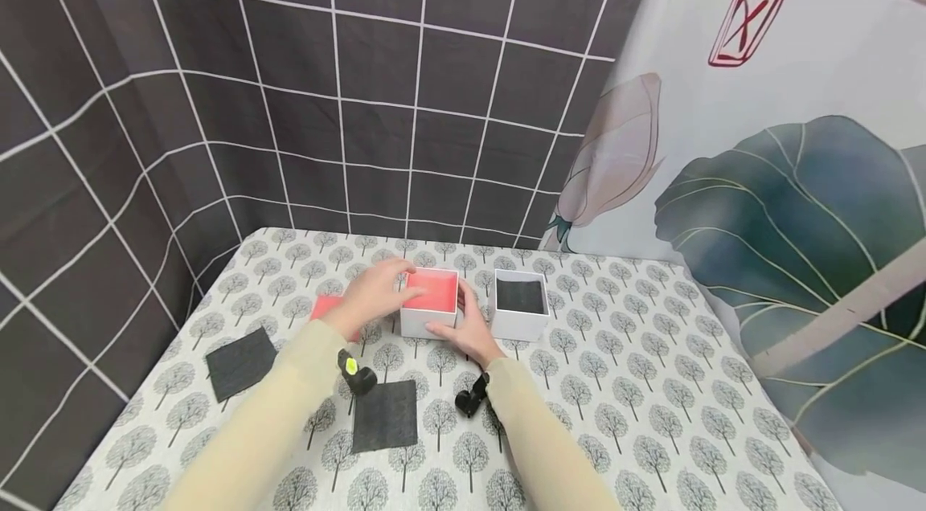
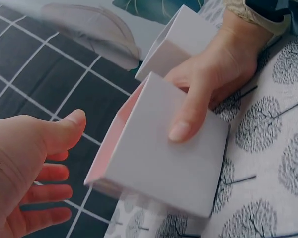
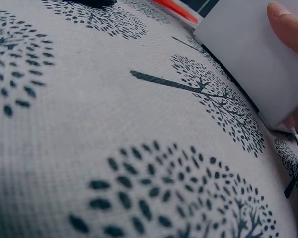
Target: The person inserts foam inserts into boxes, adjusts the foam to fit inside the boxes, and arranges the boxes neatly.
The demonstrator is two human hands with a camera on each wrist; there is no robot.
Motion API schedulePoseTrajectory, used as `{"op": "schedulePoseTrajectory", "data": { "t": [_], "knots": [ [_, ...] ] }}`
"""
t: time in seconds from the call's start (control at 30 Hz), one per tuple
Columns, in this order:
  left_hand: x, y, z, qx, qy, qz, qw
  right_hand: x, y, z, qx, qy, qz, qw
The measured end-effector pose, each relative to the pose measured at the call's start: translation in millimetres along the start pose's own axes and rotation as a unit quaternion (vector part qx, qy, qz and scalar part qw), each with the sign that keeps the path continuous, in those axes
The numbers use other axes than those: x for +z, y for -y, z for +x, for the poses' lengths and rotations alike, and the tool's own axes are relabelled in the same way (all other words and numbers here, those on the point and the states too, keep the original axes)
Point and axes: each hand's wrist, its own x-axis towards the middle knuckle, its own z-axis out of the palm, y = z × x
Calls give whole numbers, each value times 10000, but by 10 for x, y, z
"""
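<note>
A small white open-topped box [image 1: 428, 324] stands upright on the tree-print cloth, with a red sheet [image 1: 432, 292] inside it. My right hand [image 1: 472, 328] grips this box at its right side, thumb flat on the near wall and fingers round the side. In the left wrist view that thumb lies across the box's white wall [image 2: 159, 158]. My left hand [image 1: 370, 296] is at the box's left rim, fingers spread and relaxed; the left wrist view shows a gap between it and the box. The right wrist view catches the right thumb [image 3: 290, 29] against the wall.
Just right stands a second white box [image 1: 519, 326] with a black sheet [image 1: 521, 296] inside. A black square [image 1: 386, 416] lies in front, another black piece [image 1: 241, 363] to the left. Red material [image 1: 325, 305] lies partly behind my left hand. A dark gridded curtain [image 1: 376, 125] hangs behind.
</note>
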Motion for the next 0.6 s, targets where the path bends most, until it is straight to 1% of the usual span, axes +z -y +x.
{"op": "schedulePoseTrajectory", "data": {
  "t": [0.17,0.27,0.37,0.47,0.53,0.6],
  "knots": [
    [-14,131,-126,-535,-99,-203,9983,12,-27,-13,-96,-91,-45,9999],
    [-21,213,-211,-686,-217,-379,9967,14,-35,-17,-130,-131,-31,9998],
    [-7,314,-293,-814,-235,-476,9953,13,-29,-22,-128,-133,-37,9998],
    [17,434,-360,-956,-100,-514,9940,10,-8,-24,-110,-121,-113,9998],
    [26,516,-409,-1076,66,-512,9929,9,7,-26,-102,-110,-114,9998],
    [21,596,-466,-1108,270,-473,9923,11,14,-25,-89,-96,-98,9999]
  ]
}}
